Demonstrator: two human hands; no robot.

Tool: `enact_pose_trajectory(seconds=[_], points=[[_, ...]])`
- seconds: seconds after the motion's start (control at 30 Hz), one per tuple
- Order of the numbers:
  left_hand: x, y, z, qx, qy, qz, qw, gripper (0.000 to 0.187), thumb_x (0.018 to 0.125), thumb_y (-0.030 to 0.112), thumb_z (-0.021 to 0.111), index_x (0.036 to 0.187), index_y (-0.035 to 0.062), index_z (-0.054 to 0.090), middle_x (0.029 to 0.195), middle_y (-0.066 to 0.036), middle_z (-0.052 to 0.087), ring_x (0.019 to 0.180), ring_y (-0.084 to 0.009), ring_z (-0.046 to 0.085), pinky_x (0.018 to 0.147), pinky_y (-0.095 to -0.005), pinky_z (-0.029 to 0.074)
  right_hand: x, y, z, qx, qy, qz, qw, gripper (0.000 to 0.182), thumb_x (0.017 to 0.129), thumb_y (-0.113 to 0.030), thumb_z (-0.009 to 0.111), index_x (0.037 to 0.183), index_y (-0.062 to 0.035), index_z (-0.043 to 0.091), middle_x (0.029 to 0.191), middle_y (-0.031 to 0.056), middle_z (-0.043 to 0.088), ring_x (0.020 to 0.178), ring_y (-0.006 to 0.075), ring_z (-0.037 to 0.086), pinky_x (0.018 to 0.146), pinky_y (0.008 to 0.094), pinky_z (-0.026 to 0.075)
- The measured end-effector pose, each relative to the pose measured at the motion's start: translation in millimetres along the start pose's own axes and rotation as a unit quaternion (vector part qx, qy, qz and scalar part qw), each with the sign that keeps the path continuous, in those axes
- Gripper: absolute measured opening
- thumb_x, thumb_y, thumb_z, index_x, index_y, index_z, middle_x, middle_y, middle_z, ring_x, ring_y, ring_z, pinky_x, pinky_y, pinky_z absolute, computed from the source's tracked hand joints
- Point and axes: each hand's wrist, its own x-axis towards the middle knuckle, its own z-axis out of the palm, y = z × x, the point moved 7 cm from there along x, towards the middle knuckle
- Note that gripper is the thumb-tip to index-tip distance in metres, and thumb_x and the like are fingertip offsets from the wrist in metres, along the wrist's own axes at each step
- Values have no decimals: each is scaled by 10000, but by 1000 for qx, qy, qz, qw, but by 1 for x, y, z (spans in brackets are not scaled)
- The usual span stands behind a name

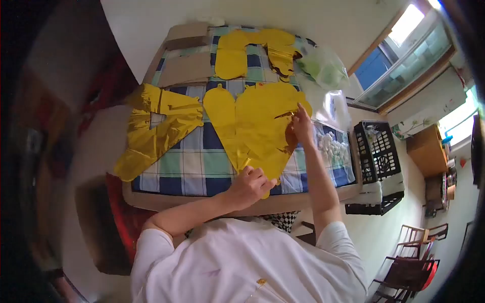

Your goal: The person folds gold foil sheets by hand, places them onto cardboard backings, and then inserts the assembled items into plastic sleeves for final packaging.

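A flat gold foil balloon (257, 118), wide at the top and narrowing downward, lies in front of me. My left hand (251, 187) is closed at its lower tip, with a small bit of gold foil standing up by the fingers. Along the balloon's right edge, my right hand (303, 127) touches the creased foil with fingers stretched out; its underside is hidden. To the left lies another gold foil balloon (177, 123) with a small opening in its middle. A third, bent gold foil balloon (231, 60) is spread at the far side.
Everything lies on a plaid cloth (202, 156) over a bed-like surface. Brown cardboard pieces (184, 68) are at the far left. Clear plastic bags (326, 68) and a cluster of small whitish items (332, 148) sit on the right, beside a black crate (376, 151).
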Motion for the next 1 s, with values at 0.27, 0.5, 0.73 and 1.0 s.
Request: enact_pose_trajectory(seconds=[0.27, 0.5, 0.73, 1.0], points=[[-15, -12, 22, -62, -45, -59, 995, 266, 788, 231, 634, 1026, 115, 622, 846, -13, 576, 848, -178, 538, 746, -344, 379, -66, -46, 2, -159, 49, -161, 973, 369, 864, -59, 538, 1232, -40, 543, 1274, 199, 529, 1181, 363, 497, 982, 407, 416], [-13, -92, 57, -40, -122, -217, 968, 602, 858, 435, 578, 1309, 54, 461, 1366, -135, 427, 1271, -294, 392, 1044, -496, 280, -77, -44, 10, -209, 56, -162, 963, 321, 856, -79, 545, 1174, -51, 576, 1235, 158, 562, 1171, 333, 503, 1019, 449, 366], [0, -115, 106, -3, -257, -146, 955, 725, 889, 512, 486, 1434, 68, 305, 1512, -130, 248, 1408, -266, 207, 1113, -575, 120, -76, -46, 9, -226, 47, -168, 958, 327, 853, -74, 533, 1178, -57, 568, 1245, 148, 549, 1204, 325, 475, 1025, 468, 350], [16, -123, 122, -49, -263, -117, 956, 695, 888, 500, 491, 1432, 105, 316, 1513, -120, 246, 1412, -251, 197, 1124, -550, 122, -75, -45, 11, -220, 38, -150, 963, 338, 855, -76, 541, 1190, -42, 568, 1269, 162, 535, 1217, 329, 462, 1036, 462, 343]])
